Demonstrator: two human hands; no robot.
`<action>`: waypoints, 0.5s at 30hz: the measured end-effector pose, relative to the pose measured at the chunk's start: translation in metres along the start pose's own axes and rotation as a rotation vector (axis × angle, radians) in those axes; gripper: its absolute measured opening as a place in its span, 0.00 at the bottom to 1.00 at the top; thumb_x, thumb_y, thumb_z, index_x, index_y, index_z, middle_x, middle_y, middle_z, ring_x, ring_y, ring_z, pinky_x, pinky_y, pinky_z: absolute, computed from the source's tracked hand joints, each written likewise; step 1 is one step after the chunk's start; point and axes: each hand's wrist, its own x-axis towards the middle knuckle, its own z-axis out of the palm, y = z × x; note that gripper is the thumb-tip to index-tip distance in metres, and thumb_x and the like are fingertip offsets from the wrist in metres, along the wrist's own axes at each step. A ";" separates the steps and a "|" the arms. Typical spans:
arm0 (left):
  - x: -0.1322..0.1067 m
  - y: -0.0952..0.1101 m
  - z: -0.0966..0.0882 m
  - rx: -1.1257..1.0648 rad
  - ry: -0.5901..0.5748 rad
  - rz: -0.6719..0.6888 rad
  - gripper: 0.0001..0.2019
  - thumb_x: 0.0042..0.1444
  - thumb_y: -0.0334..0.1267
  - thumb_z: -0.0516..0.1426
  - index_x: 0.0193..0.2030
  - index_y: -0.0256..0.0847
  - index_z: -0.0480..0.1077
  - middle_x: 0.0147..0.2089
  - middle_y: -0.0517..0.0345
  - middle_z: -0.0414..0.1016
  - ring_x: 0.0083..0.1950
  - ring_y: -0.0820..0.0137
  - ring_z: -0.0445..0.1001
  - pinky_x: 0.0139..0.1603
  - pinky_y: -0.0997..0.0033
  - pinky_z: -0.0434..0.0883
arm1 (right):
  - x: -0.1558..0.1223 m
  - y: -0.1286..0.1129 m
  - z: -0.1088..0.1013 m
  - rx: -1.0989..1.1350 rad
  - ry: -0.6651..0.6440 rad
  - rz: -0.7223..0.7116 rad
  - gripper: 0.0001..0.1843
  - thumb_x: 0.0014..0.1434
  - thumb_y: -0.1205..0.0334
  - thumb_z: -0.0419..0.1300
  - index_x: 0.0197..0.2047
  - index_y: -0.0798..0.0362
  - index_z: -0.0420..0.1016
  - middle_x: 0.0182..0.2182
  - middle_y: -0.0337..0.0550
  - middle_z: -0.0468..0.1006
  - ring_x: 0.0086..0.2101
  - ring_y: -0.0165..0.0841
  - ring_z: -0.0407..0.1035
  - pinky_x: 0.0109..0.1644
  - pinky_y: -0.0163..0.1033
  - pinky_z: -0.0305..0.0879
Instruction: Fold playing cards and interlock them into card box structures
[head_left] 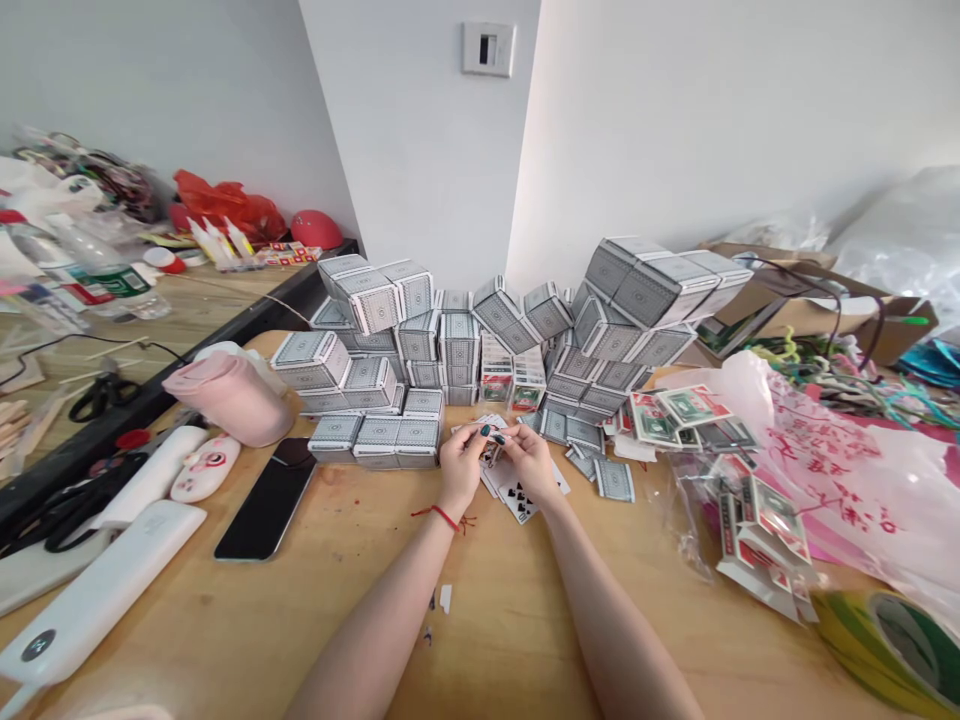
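Under soft light, a light-brown wooden table (352, 540) stands before a pale flat column (420, 140) bearing a square white wall plate (504, 48), between a plain grey-white left wall (187, 80) and a brighter white right wall (712, 120).

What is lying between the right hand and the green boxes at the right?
Some gray-backed cards lie between the right hand and these green boxes in the head view.

Worktop (337, 570) offers low passage between phone (266, 500) and left forearm (397, 610), likewise between right forearm (607, 600) and card boxes (765, 545); stacked card bundles (459, 345) block the far side; tape roll (847, 630) obstructs the near right; loose cards (521, 500) lie beneath the fingers (471, 442).
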 end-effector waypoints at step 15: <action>0.002 0.005 0.001 0.028 0.010 -0.008 0.12 0.50 0.43 0.54 0.30 0.36 0.73 0.32 0.53 0.76 0.36 0.67 0.72 0.37 0.69 0.68 | -0.003 -0.004 -0.001 0.055 0.000 0.038 0.13 0.42 0.53 0.64 0.24 0.53 0.68 0.20 0.37 0.70 0.21 0.29 0.62 0.28 0.35 0.59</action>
